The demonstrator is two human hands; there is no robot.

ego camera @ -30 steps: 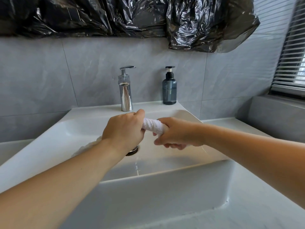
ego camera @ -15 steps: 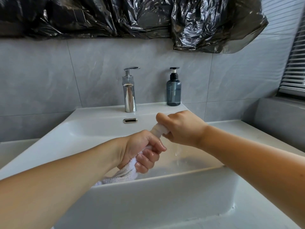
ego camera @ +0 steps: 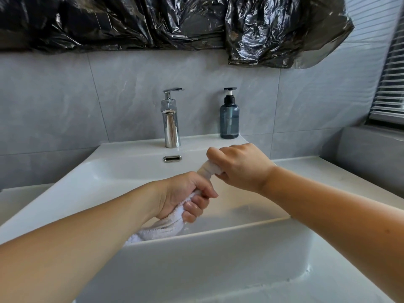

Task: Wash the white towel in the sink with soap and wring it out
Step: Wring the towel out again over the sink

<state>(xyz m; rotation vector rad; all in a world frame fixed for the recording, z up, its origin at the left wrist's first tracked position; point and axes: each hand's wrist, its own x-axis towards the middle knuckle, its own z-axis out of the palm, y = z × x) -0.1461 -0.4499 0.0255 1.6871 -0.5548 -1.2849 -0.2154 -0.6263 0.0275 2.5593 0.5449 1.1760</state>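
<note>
The white towel (ego camera: 168,226) is twisted into a tight rope over the white sink (ego camera: 218,231). My left hand (ego camera: 185,197) grips its lower part, fingers curled round it, and the loose end hangs behind the sink's front rim. My right hand (ego camera: 240,167) grips the upper end, higher and farther back. A short twisted stretch of towel shows between the two fists. The blue-grey soap bottle (ego camera: 229,117) with a black pump stands on the sink's back ledge, right of the chrome tap (ego camera: 171,121).
Grey tiled wall behind the sink, with black plastic sheeting (ego camera: 175,22) hung above. A white counter (ego camera: 328,171) extends right toward a window blind (ego camera: 391,68). The overflow slot (ego camera: 172,158) sits below the tap.
My left hand dropped toward the sink's front rim and turned palm up, while my right hand rose and moved back. The towel went from level to slanted. Little has moved in the last half second.
</note>
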